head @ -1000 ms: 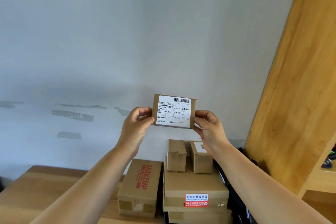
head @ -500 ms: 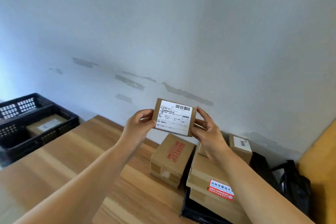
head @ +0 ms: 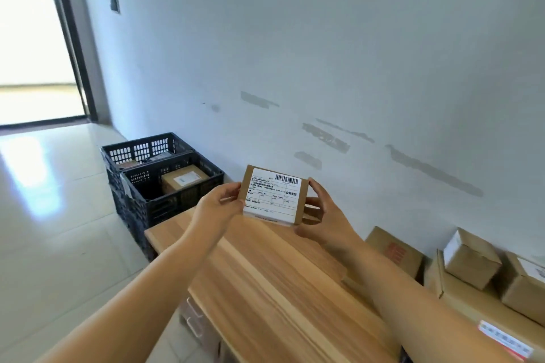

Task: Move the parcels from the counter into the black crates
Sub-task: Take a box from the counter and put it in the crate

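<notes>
Head view: both hands hold one small parcel point(head: 272, 196) up in the air above the far left corner of the counter point(head: 283, 283), its white shipping label turned toward the camera. The left hand point(head: 216, 209) pinches the parcel's left edge, thumb on the label side and fingers curled behind. The right hand point(head: 326, 216) clasps the right edge, fingers spread along the side and the thumb under the lower corner. The parcel touches nothing but the two hands.

Beyond the counter's left end, against the wall, stand two black crates. The nearer crate point(head: 177, 200) already has a brown labelled box point(head: 184, 181) inside; the farther crate point(head: 138, 149) holds something too, but what it is cannot be made out. At the counter's right end more parcels wait: a box with red print point(head: 395, 253) and a large flat carton point(head: 472, 306) bearing two small boxes point(head: 472, 258).

The step in hand looks like the carry, with the parcel lifted and headed for the crates. The next move calls for reaching past the counter's left edge, lowering the parcel over the nearer crate's rim beside the box already there, and letting go low enough that it does not drop.
</notes>
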Action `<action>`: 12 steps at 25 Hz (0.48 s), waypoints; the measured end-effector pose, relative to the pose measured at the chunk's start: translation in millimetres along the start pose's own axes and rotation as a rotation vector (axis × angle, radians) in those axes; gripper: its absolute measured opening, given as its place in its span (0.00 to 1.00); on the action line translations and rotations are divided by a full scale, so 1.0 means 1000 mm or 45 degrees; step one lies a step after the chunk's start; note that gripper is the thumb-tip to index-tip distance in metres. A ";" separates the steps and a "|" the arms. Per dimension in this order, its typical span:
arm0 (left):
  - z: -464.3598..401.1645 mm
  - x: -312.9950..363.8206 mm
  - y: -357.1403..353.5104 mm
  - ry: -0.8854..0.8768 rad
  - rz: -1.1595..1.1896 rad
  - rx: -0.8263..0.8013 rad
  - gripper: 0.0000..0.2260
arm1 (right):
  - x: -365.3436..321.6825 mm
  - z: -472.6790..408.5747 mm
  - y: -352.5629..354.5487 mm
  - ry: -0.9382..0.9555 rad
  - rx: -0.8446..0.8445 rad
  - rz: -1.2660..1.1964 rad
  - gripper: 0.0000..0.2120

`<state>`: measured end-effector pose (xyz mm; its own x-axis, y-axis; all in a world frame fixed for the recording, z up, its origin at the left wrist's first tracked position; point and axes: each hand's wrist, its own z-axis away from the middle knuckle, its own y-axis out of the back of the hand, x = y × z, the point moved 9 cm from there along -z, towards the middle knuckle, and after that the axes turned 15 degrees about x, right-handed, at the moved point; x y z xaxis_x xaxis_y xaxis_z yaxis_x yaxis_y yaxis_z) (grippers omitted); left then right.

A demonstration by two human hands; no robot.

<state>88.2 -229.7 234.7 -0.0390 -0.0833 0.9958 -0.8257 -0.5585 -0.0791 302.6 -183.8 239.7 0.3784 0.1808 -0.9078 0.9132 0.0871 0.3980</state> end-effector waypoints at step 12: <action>-0.080 -0.020 0.307 0.122 -0.024 0.312 0.10 | -0.093 0.007 -0.312 0.148 -0.303 0.075 0.49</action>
<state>-209.7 -333.3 194.0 -0.0875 0.0014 0.9962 -0.6661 -0.7437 -0.0574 -16.6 -234.4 199.4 0.3977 0.3022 -0.8663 0.8235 0.2988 0.4823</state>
